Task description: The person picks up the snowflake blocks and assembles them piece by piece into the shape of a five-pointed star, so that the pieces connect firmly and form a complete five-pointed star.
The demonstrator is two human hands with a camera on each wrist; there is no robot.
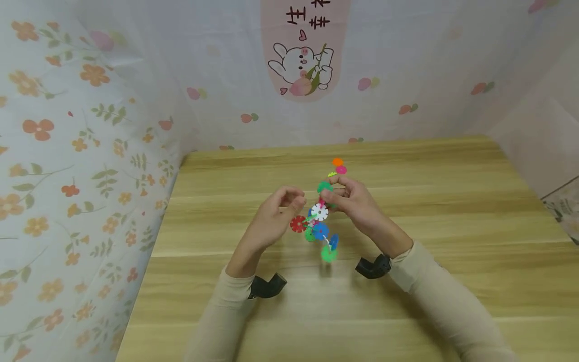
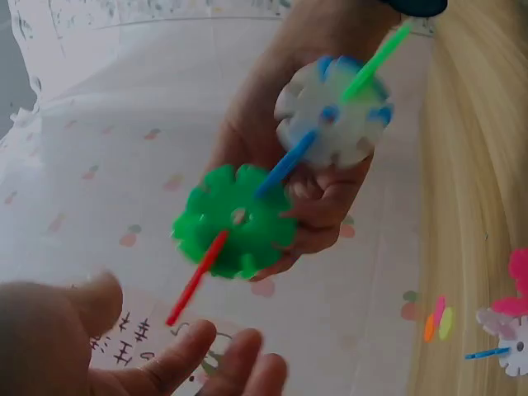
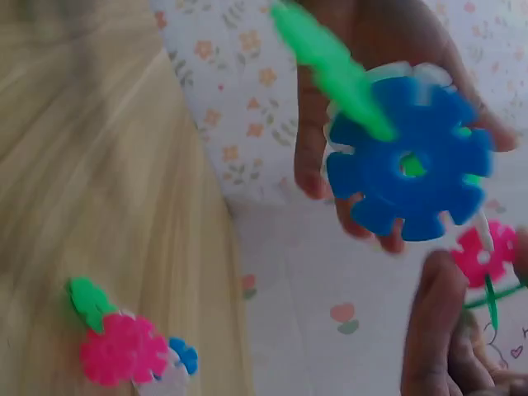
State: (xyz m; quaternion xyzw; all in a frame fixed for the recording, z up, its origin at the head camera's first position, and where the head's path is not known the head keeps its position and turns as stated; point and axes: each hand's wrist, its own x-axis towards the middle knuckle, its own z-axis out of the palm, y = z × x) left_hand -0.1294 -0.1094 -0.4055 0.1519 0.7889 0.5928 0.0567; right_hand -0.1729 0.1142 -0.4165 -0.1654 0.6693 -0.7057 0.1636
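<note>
My right hand point(image 1: 362, 207) pinches a linked string of notched plastic snowflake discs by a green disc point(image 1: 324, 187). Further along it are a white disc point(image 1: 319, 212), a blue disc point(image 1: 321, 231) and a red disc point(image 1: 298, 224). Just left of the string, my left hand point(image 1: 275, 217) is held with fingers loosely bent and apart. In the left wrist view, the edge-on red disc point(image 2: 196, 279) points towards the left fingers point(image 2: 177, 359), with a gap between. The right wrist view shows the blue disc point(image 3: 437, 194) in front of the left hand.
Loose orange point(image 1: 338, 162), pink point(image 1: 341, 170) and yellow point(image 1: 332, 174) discs lie on the wooden table point(image 1: 429, 171) beyond the right hand. A joined cluster with a pink disc point(image 3: 124, 351) rests on the table. Patterned cloth point(image 1: 217, 70) stands behind and at the left.
</note>
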